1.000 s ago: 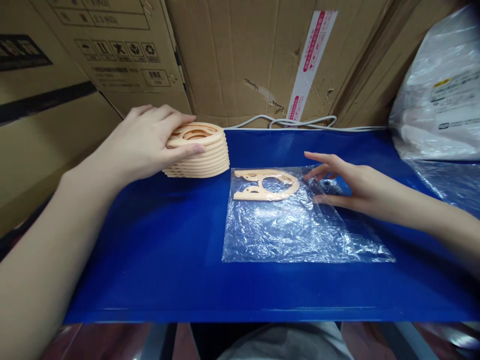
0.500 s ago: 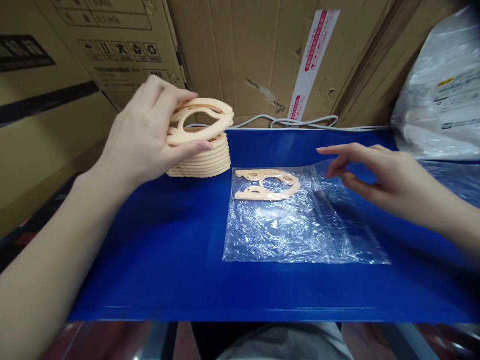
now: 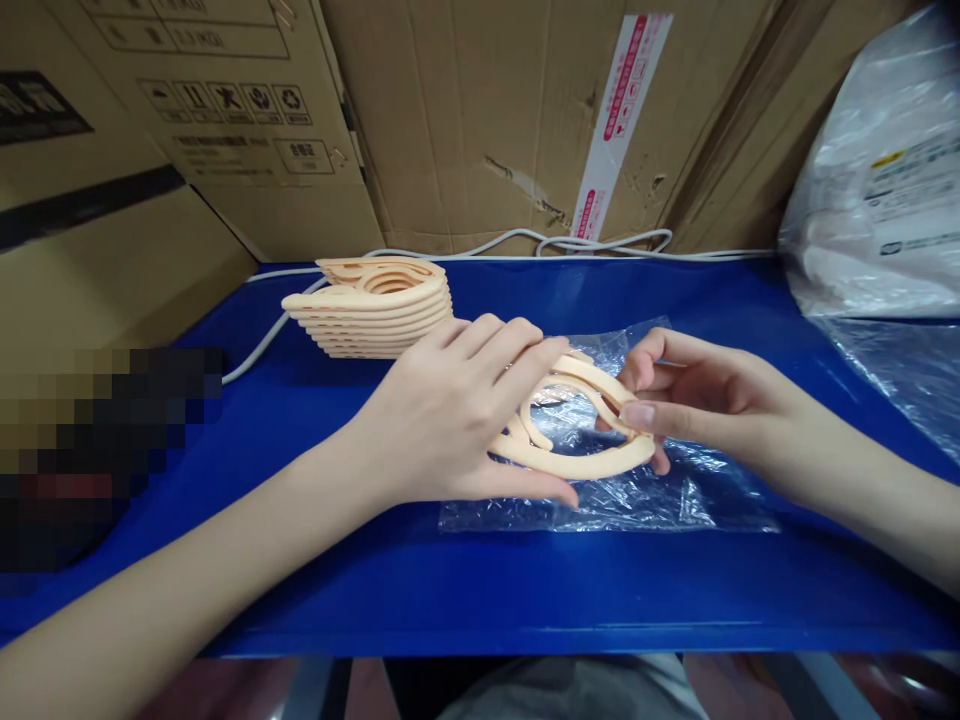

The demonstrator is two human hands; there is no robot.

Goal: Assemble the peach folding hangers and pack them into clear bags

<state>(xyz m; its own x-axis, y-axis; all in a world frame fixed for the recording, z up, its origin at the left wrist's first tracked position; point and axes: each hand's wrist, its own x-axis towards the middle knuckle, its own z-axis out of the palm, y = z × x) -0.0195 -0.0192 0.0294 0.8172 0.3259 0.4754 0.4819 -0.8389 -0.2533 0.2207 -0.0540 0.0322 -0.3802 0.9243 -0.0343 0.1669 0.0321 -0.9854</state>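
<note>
A peach-coloured folding hanger (image 3: 592,462), folded flat with a large oval opening, is held between both hands above the clear plastic bag (image 3: 705,508). My left hand (image 3: 457,410) is closed over its left end, the fingers on the far side and the thumb along the near edge. With thumb and fingers my right hand (image 3: 705,390) pinches the rounded right end. Both hands and the hanger cover much of the bag, including whatever lies in it. Behind my left hand stands a neat stack of several matching hangers (image 3: 375,310).
A blue table (image 3: 360,590) carries everything. Cardboard boxes (image 3: 465,120) wall off the back and left. A white cable (image 3: 517,236) runs along the rear edge. At the right sits a filled plastic bag (image 3: 870,200), with more clear film (image 3: 900,370) before it.
My left hand has carried a hanger from above the stack rightward and down over the clear bag. My right hand has moved left and closed on the hanger's rounded end.
</note>
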